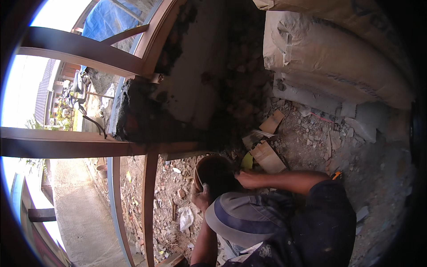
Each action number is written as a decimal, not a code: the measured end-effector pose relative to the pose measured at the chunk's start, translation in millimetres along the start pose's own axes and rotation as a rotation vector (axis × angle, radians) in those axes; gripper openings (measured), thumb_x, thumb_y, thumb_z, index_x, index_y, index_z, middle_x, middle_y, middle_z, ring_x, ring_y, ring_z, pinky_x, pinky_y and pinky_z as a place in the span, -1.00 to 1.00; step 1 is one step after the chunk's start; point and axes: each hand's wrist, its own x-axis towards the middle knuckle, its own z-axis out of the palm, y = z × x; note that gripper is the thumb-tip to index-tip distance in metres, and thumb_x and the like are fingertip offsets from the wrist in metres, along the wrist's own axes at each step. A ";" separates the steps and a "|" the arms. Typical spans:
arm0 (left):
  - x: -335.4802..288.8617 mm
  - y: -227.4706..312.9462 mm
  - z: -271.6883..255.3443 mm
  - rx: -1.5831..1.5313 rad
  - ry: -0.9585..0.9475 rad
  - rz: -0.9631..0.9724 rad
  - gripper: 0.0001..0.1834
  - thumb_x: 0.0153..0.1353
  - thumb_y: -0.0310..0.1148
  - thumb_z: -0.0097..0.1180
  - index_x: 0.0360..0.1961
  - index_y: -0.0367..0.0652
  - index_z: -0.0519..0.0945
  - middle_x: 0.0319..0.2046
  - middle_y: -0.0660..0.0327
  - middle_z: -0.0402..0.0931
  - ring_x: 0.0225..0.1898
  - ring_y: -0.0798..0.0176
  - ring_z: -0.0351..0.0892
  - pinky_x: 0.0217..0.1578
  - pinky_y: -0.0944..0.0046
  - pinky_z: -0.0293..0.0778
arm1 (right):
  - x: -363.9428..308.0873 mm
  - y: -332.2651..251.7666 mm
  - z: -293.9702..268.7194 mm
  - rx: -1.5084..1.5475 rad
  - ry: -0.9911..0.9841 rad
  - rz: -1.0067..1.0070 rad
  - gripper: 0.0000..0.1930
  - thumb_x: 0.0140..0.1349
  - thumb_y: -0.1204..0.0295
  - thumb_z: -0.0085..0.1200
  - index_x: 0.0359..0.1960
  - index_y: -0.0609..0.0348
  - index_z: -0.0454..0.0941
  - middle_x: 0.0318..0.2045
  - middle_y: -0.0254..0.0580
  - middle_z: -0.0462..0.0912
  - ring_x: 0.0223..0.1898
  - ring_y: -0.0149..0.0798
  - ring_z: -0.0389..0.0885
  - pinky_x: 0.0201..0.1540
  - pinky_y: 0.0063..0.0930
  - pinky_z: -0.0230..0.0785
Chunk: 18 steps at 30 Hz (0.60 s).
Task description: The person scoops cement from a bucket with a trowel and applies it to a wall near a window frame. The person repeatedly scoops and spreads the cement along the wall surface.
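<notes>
Neither of my own hands shows. Below me a person in a grey and navy cap and a dark shirt bends over a round bucket with a dark inside. That person's left hand grips the near left of the bucket's rim. Their right hand is closed beside the bucket's right side; whether it holds anything is too dark to tell. Torn brown cardboard lies on the rubble just beyond that right forearm, next to a yellow-green scrap.
Stacked paper sacks fill the far right. A wooden frame stands left of the bucket, with concrete paving and a blue tarp outside. Broken stones, a white plastic scrap and a small orange object lie on the ground.
</notes>
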 end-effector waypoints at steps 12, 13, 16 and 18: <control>13.8 -41.8 17.4 -0.307 0.006 0.118 -0.51 0.11 -0.28 0.21 0.02 -0.40 0.58 -0.21 -0.11 0.65 -0.21 0.09 0.67 -0.14 0.18 0.51 | 62.0 35.2 99.2 0.717 -0.274 -0.644 -0.60 0.24 0.27 0.15 0.02 0.27 0.59 -0.01 -0.07 0.68 -0.03 -0.24 0.61 0.04 -0.27 0.44; 17.2 -45.2 11.2 -0.269 -0.001 0.081 -0.54 0.12 -0.31 0.19 0.01 -0.38 0.58 -0.22 -0.09 0.65 -0.22 0.13 0.67 -0.14 0.19 0.51 | 63.7 38.0 97.3 0.715 -0.310 -0.571 -0.60 0.24 0.27 0.16 0.03 0.27 0.59 -0.01 -0.09 0.68 -0.03 -0.26 0.60 0.04 -0.29 0.43; 12.6 -28.1 -6.3 -0.132 0.016 0.017 -0.67 0.20 -0.32 0.20 -0.11 -0.37 0.63 -0.35 0.08 0.67 -0.34 0.32 0.61 -0.26 0.29 0.49 | 58.4 36.9 98.1 0.718 -0.426 -0.350 -0.57 0.23 0.27 0.20 0.07 0.27 0.58 -0.01 -0.14 0.68 -0.05 -0.33 0.56 0.03 -0.36 0.42; 8.4 -12.0 -16.4 -0.168 0.029 0.032 -0.72 0.22 -0.29 0.24 -0.25 -0.36 0.63 -0.44 0.20 0.63 -0.43 0.40 0.53 -0.36 0.32 0.44 | 48.6 36.7 99.2 0.793 -0.392 -0.337 -0.59 0.23 0.30 0.19 0.06 0.28 0.59 -0.03 -0.17 0.68 -0.07 -0.37 0.55 0.00 -0.41 0.41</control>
